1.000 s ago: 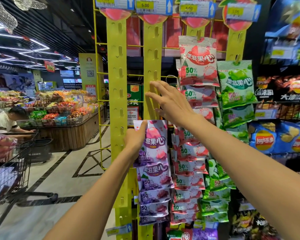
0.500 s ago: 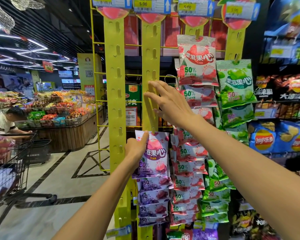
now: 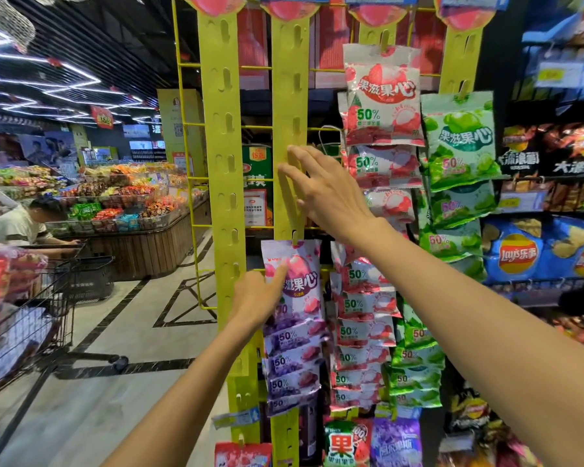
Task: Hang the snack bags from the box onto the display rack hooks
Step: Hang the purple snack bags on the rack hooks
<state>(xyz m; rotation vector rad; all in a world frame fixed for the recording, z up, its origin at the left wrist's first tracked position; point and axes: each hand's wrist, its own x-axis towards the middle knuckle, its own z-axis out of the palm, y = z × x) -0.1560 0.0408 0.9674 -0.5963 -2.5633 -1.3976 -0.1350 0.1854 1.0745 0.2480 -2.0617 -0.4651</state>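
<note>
A yellow hanging strip of the display rack runs down the middle of the head view, its upper hooks bare. A purple snack bag hangs at the top of a column of purple bags on that strip, its top edge at a hook. My left hand grips this bag's left side, thumb lying on its front. My right hand rests flat with straight fingers against the strip just above the bag. The box is not in view.
Red-and-white bags and green bags fill the strips to the right, beside shelves of chip bags. A second yellow strip hangs bare on the left. A shopping cart and a bending person are at the left.
My left hand lowered the purple bag a little, so its top now sits at a hook on the strip. My right hand stayed flat on the strip.
</note>
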